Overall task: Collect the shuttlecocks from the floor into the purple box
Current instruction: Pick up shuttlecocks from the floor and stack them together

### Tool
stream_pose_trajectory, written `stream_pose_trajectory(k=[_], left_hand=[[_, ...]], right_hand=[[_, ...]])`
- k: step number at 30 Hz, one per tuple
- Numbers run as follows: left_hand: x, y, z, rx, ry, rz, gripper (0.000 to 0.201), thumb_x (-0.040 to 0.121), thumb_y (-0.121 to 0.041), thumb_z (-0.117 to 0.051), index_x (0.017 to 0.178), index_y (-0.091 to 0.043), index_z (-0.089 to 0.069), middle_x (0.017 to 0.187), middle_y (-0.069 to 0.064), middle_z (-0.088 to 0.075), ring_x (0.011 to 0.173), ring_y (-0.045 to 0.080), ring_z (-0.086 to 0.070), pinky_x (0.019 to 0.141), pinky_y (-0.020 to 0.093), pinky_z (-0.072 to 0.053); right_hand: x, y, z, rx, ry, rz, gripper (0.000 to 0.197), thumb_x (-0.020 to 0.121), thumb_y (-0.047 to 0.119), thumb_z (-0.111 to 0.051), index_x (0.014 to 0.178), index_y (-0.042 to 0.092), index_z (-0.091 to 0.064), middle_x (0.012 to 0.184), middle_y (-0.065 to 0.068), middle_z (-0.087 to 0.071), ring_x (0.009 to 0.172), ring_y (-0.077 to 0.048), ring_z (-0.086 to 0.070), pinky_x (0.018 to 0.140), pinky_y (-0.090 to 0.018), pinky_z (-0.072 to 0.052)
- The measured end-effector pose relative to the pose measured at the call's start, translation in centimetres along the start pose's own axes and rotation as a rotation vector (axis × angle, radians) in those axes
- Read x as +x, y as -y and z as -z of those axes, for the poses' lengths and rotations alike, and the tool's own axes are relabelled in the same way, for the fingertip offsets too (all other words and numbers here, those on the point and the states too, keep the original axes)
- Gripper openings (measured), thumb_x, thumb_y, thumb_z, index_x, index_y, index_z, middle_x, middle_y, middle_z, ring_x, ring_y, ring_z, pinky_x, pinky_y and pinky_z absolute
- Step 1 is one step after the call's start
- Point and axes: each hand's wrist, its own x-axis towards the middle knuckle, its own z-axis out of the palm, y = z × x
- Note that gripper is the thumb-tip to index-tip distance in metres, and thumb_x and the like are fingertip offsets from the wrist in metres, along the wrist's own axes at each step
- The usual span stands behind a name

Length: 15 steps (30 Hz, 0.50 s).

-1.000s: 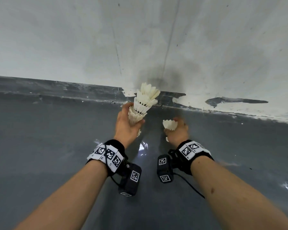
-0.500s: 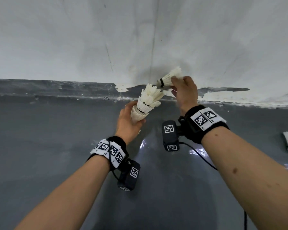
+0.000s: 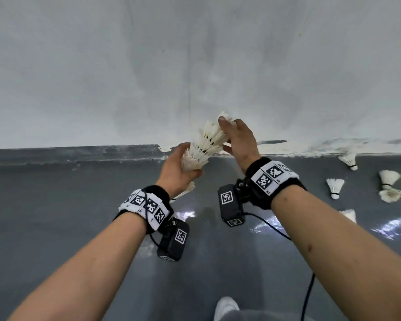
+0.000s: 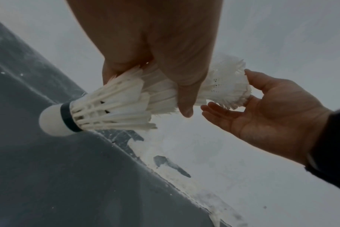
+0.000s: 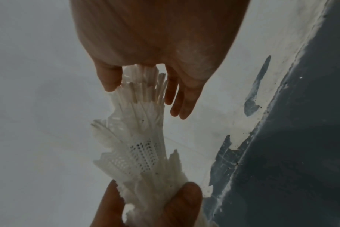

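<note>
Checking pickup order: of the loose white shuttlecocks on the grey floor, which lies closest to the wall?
The white feather shuttlecock at the wall's base, cork pointing away; the others lie further out.

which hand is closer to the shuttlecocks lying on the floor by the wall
Right. The right hand is up at the top of the nested stack, on the side of the loose shuttlecocks; the left hand grips the stack's base, farther away.

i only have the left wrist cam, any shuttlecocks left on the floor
Observer: Yes. The head view shows at least four loose shuttlecocks on the floor to the right, near the wall.
Operator: any close to the right arm
Observer: One half-hidden shuttlecock peeks out beside the right forearm.
Operator: purple box in sight
Observer: No view shows it. At the head view's bottom edge there is only a white shoe.
</note>
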Motion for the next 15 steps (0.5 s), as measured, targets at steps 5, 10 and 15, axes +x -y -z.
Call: stream_pose_trajectory(k=[5,10,15], left_hand=[[-9.4,-11.9,5.0,0.036,0.131,0.008,0.087,0.072,-0.012,-0.080,0.142,-0.024,-0.031,0.131,0.002,-0.056,0.113,0.020,-0.057,0.102,0.043,-0.045],[-20.9,-26.5,10.6,0.082,0.305,-0.064,0.090,0.074,-0.013,-0.079,0.143,-0.033,-0.025,0.118,-0.008,-0.056,0.102,0.015,-0.061,0.090,0.036,-0.052],[-30.0,-35.8,14.1,0.084,0.372,-0.103,0.082,0.069,-0.015,-0.083,0.133,-0.040,-0.038,0.109,-0.005,-0.062,0.089,0.011,-0.065,0.070,0.029,-0.057]], right_hand=[[-10.6,11.4,3.2,0.068,-0.065,0.014,0.048,0.059,0.075,-0.069,0.068,0.029,-0.057,0.084,-0.006,-0.068,0.086,-0.032,-0.068,0.074,-0.054,-0.058],[-24.8,25.0,8.1,0.200,-0.136,0.033,0.037,0.076,0.045,-0.075,0.086,0.016,-0.055,0.086,-0.005,-0.065,0.083,-0.021,-0.069,0.070,-0.046,-0.061],[-36.1,33.1,11.7,0.225,-0.218,0.011,0.047,0.074,0.030,-0.081,0.107,0.009,-0.055,0.102,-0.010,-0.068,0.090,-0.023,-0.070,0.071,-0.044,-0.061]])
